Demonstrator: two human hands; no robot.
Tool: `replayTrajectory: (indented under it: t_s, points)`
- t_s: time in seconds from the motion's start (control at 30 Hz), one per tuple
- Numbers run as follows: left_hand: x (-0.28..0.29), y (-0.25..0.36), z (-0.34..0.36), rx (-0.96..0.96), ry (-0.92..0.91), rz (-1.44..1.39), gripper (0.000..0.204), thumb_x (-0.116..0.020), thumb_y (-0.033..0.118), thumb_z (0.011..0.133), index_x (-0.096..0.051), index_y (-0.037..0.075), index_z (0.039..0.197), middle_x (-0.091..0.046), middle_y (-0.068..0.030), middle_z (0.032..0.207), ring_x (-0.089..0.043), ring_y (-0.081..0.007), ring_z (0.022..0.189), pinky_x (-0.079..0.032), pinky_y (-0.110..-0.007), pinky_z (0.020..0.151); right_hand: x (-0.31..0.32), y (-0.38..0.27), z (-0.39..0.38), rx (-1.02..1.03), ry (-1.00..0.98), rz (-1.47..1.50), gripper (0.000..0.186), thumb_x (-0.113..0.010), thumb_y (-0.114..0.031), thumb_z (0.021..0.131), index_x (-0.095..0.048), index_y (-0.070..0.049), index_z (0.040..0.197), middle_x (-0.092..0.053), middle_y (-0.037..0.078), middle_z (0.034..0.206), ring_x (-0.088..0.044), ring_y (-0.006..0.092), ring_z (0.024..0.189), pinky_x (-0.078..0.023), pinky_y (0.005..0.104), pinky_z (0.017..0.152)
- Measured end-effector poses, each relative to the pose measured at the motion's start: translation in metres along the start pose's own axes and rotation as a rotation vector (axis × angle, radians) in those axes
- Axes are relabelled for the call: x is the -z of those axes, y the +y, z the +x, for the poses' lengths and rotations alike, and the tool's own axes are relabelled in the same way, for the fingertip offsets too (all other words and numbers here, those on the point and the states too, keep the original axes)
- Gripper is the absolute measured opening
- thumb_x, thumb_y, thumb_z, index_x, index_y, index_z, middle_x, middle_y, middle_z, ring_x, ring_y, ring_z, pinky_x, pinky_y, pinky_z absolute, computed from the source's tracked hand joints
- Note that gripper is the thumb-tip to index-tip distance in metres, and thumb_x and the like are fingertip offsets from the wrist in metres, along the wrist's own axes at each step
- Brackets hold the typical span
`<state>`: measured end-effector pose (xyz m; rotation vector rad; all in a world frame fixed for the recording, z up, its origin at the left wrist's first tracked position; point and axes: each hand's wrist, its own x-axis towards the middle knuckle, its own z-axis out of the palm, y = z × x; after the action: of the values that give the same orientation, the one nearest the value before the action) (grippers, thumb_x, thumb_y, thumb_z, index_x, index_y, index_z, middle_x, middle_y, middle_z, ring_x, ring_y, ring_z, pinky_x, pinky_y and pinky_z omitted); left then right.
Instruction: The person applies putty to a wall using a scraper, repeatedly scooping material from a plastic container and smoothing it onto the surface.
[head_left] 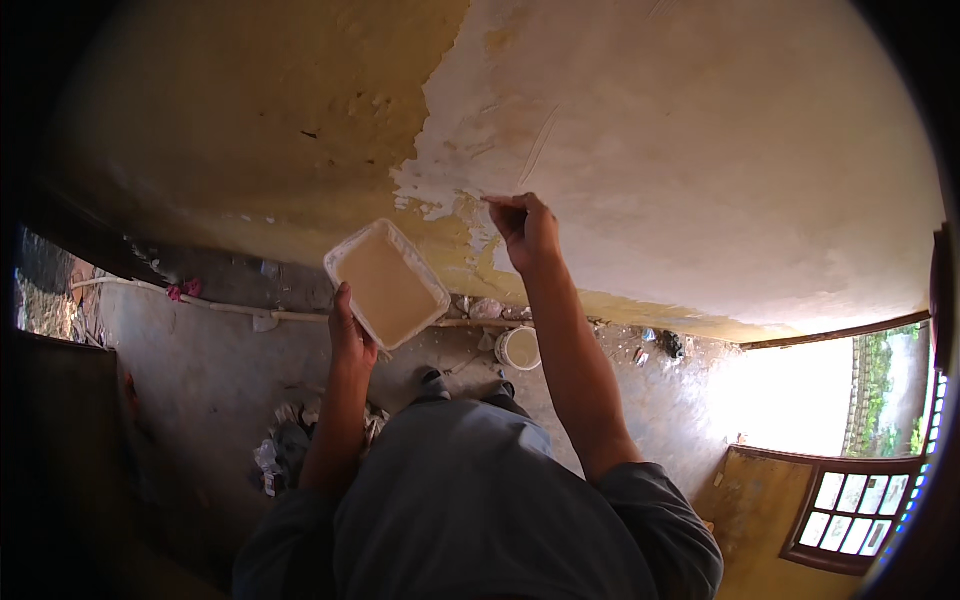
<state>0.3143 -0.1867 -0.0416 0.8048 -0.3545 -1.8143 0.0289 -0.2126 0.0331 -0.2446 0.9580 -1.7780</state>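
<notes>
View down my own body toward a wall. My grey shirt fills the lower edge, with both bare forearms rising from it. My left hand grips the near edge of a white rectangular tub, fingers clamped around its rim; the tub is tilted toward me and holds pale cream paste. My right hand is raised higher, fingers pinched together on a thin flat blade whose edge meets the wall. Below, on the grey floor, 1 small round white bucket stands near my feet, just beside the wall's foot. The wall shows yellow paint left, whitish filler right. An open window lies lower right.
</notes>
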Motion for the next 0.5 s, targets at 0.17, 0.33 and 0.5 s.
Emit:
replayTrajectory:
  t_s: [0.17, 0.33, 0.5]
  points:
    - [0.002, -0.003, 0.002, 0.028, 0.018, -0.003, 0.055, -0.056, 0.036, 0.093, -0.042, 0.001, 0.133, -0.054, -0.0135, 0.127, -0.055, -0.027, 0.115, -0.048, -0.039, 0.095, -0.095, -0.087, -0.04, 0.13, -0.066, -0.051, 0.011, -0.05, -0.005, 0.086, -0.055, 0.005, 0.083, -0.062, 0.016, 0.084, -0.065, 0.0245, 0.076, -0.06, 0.0323, 0.074]
    - [0.006, -0.001, 0.0, 0.022, -0.006, -0.054, 0.056, -0.052, 0.037, 0.094, -0.04, 0.001, 0.135, -0.053, -0.0142, 0.129, -0.054, -0.0282, 0.117, -0.047, -0.04, 0.096, -0.102, -0.087, -0.079, 0.285, -0.136, -0.182, 0.017, -0.046, -0.011, 0.089, -0.057, 0.0, 0.082, -0.061, 0.012, 0.076, -0.062, 0.0213, 0.069, -0.051, 0.0266, 0.056]
    - [-0.007, 0.033, -0.01, -0.088, 0.02, -0.028, 0.064, -0.054, 0.043, 0.092, -0.036, 0.003, 0.139, -0.049, -0.0142, 0.134, -0.051, -0.0296, 0.121, -0.045, -0.043, 0.098, -0.041, 0.009, -0.071, 0.856, 0.355, -0.578, 0.016, -0.057, -0.002, 0.082, -0.043, -0.004, 0.089, -0.056, 0.007, 0.064, -0.059, 0.0155, 0.057, -0.048, 0.0333, 0.05]
